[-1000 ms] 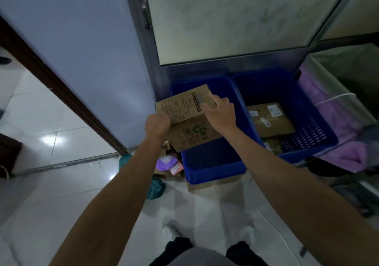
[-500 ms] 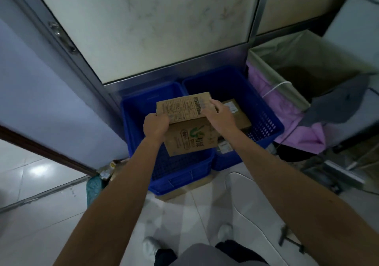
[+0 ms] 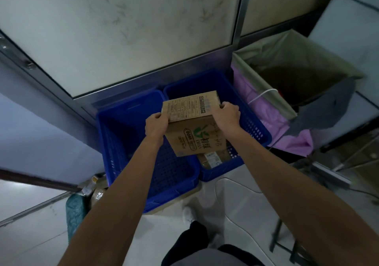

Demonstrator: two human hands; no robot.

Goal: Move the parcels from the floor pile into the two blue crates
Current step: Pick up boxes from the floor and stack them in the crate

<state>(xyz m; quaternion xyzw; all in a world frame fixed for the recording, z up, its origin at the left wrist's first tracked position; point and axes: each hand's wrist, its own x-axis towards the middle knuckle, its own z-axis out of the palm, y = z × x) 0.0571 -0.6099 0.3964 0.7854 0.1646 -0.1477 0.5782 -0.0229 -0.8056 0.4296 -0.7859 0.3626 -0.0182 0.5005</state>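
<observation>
I hold a brown cardboard box with green printing in both hands, above the wall shared by the two blue crates. My left hand grips its left edge and my right hand its right edge. The left blue crate shows only bare mesh floor. The right blue crate holds a labelled brown parcel, mostly hidden under the box. Remaining parcels of the floor pile peek out at the left crate's near-left corner, beside my left forearm.
A frosted glass partition stands right behind the crates. A fabric bin with a purple liner sits to the right, with a grey cloth draped over it. A teal bag lies by the pile. A white cable crosses the tiled floor.
The box has travelled right, from over the left crate to over the divide between the crates. My view has swung right, and my right hand has shifted to the box's right edge.
</observation>
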